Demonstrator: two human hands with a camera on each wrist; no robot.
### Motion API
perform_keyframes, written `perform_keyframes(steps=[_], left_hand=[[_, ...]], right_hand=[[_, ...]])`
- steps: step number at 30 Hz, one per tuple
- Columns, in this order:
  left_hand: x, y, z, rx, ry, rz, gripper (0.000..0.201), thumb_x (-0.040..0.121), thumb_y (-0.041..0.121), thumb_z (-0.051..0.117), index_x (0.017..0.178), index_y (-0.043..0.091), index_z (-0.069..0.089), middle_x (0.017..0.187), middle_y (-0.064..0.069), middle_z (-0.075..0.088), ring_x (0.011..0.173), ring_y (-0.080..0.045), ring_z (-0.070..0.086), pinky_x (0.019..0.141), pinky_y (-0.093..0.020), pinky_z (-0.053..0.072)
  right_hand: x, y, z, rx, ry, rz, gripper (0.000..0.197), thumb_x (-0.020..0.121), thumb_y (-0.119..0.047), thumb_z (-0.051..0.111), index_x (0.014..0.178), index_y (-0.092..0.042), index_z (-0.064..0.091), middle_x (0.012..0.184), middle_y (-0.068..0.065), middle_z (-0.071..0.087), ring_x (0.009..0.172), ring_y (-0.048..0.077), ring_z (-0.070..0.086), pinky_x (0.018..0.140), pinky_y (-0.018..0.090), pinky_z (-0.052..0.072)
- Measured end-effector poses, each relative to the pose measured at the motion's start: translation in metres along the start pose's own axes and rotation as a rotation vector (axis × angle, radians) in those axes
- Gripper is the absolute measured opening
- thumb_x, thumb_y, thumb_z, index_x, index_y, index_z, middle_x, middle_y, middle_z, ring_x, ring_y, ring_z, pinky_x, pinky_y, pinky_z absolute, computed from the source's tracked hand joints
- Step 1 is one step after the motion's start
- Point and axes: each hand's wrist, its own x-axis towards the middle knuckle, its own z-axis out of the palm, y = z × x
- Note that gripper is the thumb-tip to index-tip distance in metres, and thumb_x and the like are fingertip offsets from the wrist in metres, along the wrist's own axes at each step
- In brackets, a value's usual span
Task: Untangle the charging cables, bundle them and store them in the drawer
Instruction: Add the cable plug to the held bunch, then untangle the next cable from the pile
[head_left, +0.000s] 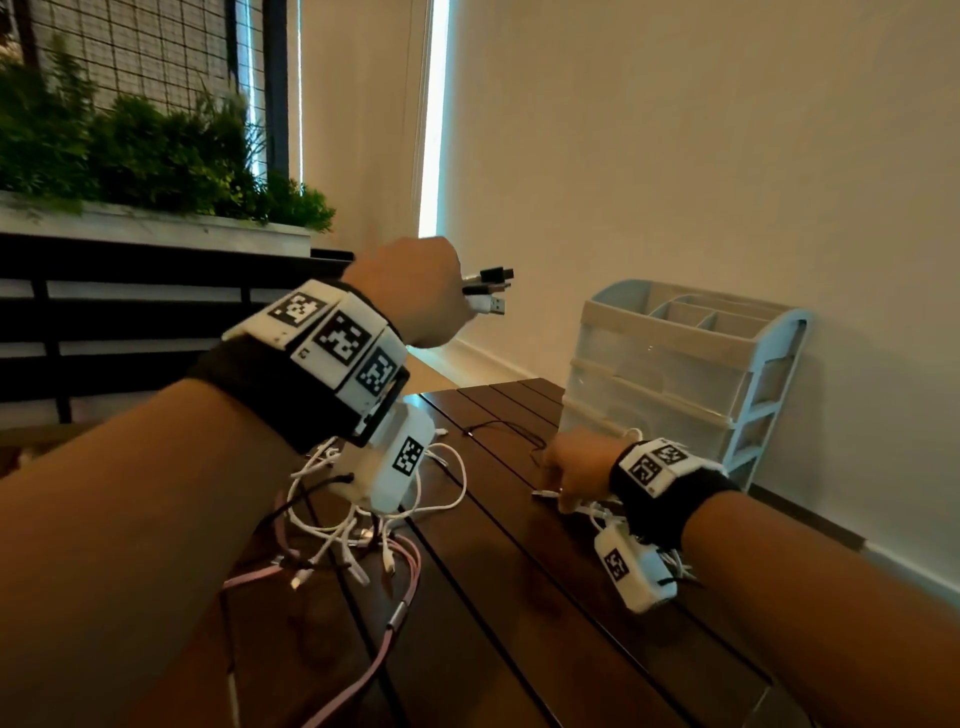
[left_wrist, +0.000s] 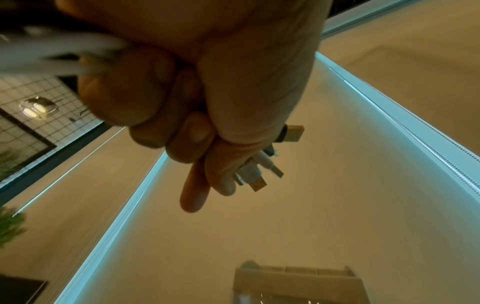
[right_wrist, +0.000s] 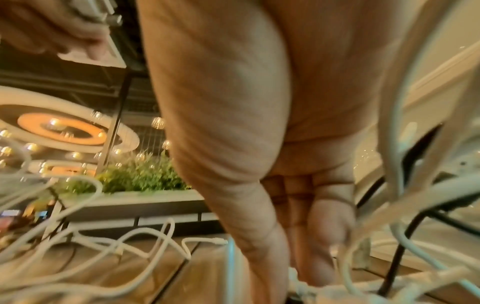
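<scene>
My left hand (head_left: 415, 291) is raised above the table and grips several cable ends; black and white USB plugs (head_left: 485, 293) stick out of the fist to the right. The left wrist view shows the fingers (left_wrist: 189, 135) curled round those plugs (left_wrist: 259, 174). Below it a tangle of white, pink and black cables (head_left: 363, 519) lies on the dark slatted table (head_left: 519, 597). My right hand (head_left: 571, 467) is low on the table and pinches a white cable (right_wrist: 306, 288); a small plug (head_left: 543, 491) pokes out to its left. The fingertips are hidden.
A pale blue drawer unit (head_left: 675, 374) with translucent drawers and a divided top tray stands at the table's far right by the wall. A thin black cable (head_left: 498, 428) lies in front of it. A planter with green plants (head_left: 156, 156) and a black railing are on the left.
</scene>
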Motion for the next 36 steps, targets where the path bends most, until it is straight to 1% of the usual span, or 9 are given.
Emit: perform_keyframes(steps=[3, 9, 11, 14, 17, 20, 27, 31, 36], left_hand=[[0.000, 0.003, 0.015, 0.018, -0.049, -0.003, 0.030, 0.091, 0.042, 0.059, 0.086, 0.012, 0.055, 0.073, -0.003, 0.055, 0.073, -0.023, 0.055, 0.069, -0.035, 0.048], [-0.003, 0.001, 0.027, -0.165, -0.082, -0.022, 0.029, 0.091, 0.035, 0.059, 0.089, 0.008, 0.067, 0.083, -0.008, 0.067, 0.081, -0.025, 0.064, 0.073, -0.035, 0.052], [-0.003, 0.001, 0.030, -0.262, -0.083, -0.025, 0.030, 0.091, 0.036, 0.060, 0.085, 0.008, 0.069, 0.076, -0.005, 0.066, 0.073, -0.022, 0.061, 0.068, -0.032, 0.049], [-0.003, -0.002, 0.037, -0.472, -0.107, -0.068, 0.033, 0.091, 0.036, 0.061, 0.078, 0.009, 0.074, 0.065, -0.002, 0.059, 0.062, -0.020, 0.053, 0.061, -0.028, 0.044], [-0.004, -0.002, 0.046, -0.688, -0.140, -0.114, 0.037, 0.092, 0.040, 0.060, 0.075, 0.010, 0.075, 0.062, -0.001, 0.049, 0.059, -0.021, 0.042, 0.055, -0.027, 0.037], [-0.001, 0.004, 0.062, -0.904, -0.152, -0.199, 0.033, 0.089, 0.038, 0.063, 0.073, 0.012, 0.075, 0.061, 0.003, 0.041, 0.055, -0.017, 0.031, 0.048, -0.026, 0.025], [0.004, 0.024, 0.101, -1.187, -0.259, -0.265, 0.032, 0.083, 0.044, 0.070, 0.091, 0.013, 0.073, 0.054, 0.004, 0.033, 0.045, -0.011, 0.026, 0.041, -0.021, 0.023], [0.004, 0.037, 0.116, -1.308, -0.241, -0.251, 0.037, 0.076, 0.048, 0.076, 0.078, 0.015, 0.060, 0.051, 0.002, 0.032, 0.046, -0.012, 0.023, 0.047, -0.025, 0.021], [0.006, 0.046, 0.121, -1.420, -0.184, -0.260, 0.028, 0.079, 0.035, 0.077, 0.077, 0.014, 0.058, 0.051, 0.002, 0.036, 0.042, -0.011, 0.025, 0.045, -0.024, 0.020]], right_hand=[[0.018, -0.005, 0.012, -0.174, -0.033, -0.013, 0.016, 0.085, -0.023, 0.068, 0.096, -0.013, 0.063, 0.100, 0.008, 0.060, 0.089, 0.023, 0.057, 0.074, 0.032, 0.049], [0.027, -0.005, 0.020, -0.137, -0.004, 0.038, 0.021, 0.092, -0.022, 0.057, 0.098, -0.002, 0.064, 0.092, 0.008, 0.058, 0.089, 0.027, 0.057, 0.081, 0.034, 0.050], [0.019, -0.006, 0.011, -0.022, 0.057, 0.055, 0.020, 0.093, -0.020, 0.056, 0.096, -0.003, 0.064, 0.088, 0.008, 0.057, 0.085, 0.025, 0.055, 0.073, 0.032, 0.044], [0.005, 0.005, -0.016, 0.271, 0.268, 0.057, 0.018, 0.095, -0.016, 0.052, 0.101, -0.003, 0.064, 0.095, 0.010, 0.066, 0.088, 0.025, 0.063, 0.078, 0.036, 0.049], [-0.013, 0.020, -0.042, 0.741, 0.490, 0.016, 0.006, 0.094, -0.006, 0.055, 0.089, -0.006, 0.059, 0.078, 0.010, 0.068, 0.063, 0.017, 0.061, 0.070, 0.039, 0.054], [-0.034, 0.024, -0.058, 1.149, 0.505, -0.045, 0.013, 0.090, 0.011, 0.053, 0.100, 0.003, 0.054, 0.079, 0.014, 0.064, 0.057, 0.015, 0.059, 0.052, 0.023, 0.050], [-0.052, 0.016, -0.056, 1.214, 0.616, -0.125, 0.008, 0.093, -0.009, 0.058, 0.086, -0.006, 0.056, 0.083, 0.018, 0.070, 0.058, 0.015, 0.058, 0.047, 0.021, 0.045], [-0.050, 0.011, -0.048, 1.222, 0.664, -0.155, 0.009, 0.092, -0.013, 0.061, 0.087, -0.008, 0.056, 0.079, 0.017, 0.070, 0.059, 0.016, 0.058, 0.047, 0.023, 0.043], [-0.045, 0.008, -0.043, 1.263, 0.699, -0.108, 0.020, 0.090, -0.011, 0.064, 0.083, -0.013, 0.045, 0.085, 0.030, 0.067, 0.053, 0.017, 0.056, 0.043, 0.026, 0.039]])
